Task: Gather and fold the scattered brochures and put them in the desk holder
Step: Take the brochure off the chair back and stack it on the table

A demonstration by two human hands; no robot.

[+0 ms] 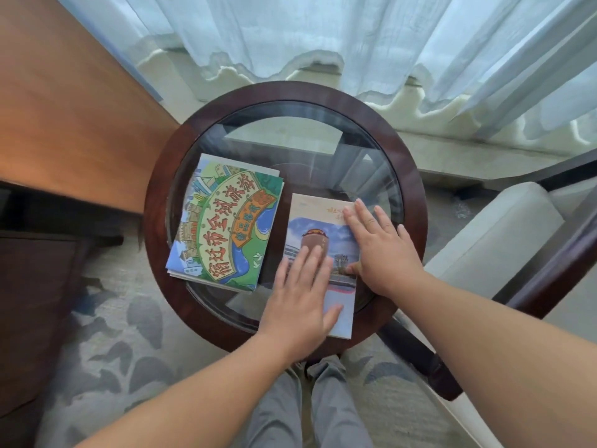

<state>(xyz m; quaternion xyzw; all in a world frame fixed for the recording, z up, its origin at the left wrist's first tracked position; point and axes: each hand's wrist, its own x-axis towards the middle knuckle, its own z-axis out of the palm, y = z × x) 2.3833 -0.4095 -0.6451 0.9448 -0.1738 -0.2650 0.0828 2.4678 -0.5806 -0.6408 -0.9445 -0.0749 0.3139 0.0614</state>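
On the near-right part of the round table (155, 202), a photo brochure (318, 210) lies flat. It is rectangular and glossy, w/ a cream band at its far end and a blue-sky building pic below. Its far end sits on the glass top (290, 140); its near end crosses onto the dark wood rim at the table's near edge.

Both hands lie on it w/ nothing gripped:
- The left hand (300, 295) is palm down on the near half. Fingers are straight and spread, pointing to the far edge, w/ the thumb out to the right near the brochure's near-right corner.
- The right hand (381, 250) is palm down along the brochure's right edge, fingers straight and apart. Its index finger lies on the cream band and the outer fingers reach onto the glass just beside the paper. The thumb touches the right edge about mid-length.

A 2nd brochure (223, 227) lies on the left part of the glass, tilted, just beside the photo one w/o touching. It has a cartoon town cover in green, blue and orange w/ big characters. Several paper layers peek out at its far and near edges.

Around the table:
- sheer pleated curtain (323, 33) beyond the far edge
- pale padded armchair (491, 240) to the right
- smooth orange-brown wood desk (64, 108) to the left
- leaf-pattern carpet (122, 334) underneath
- grey trousers (323, 409) at the bottom of view
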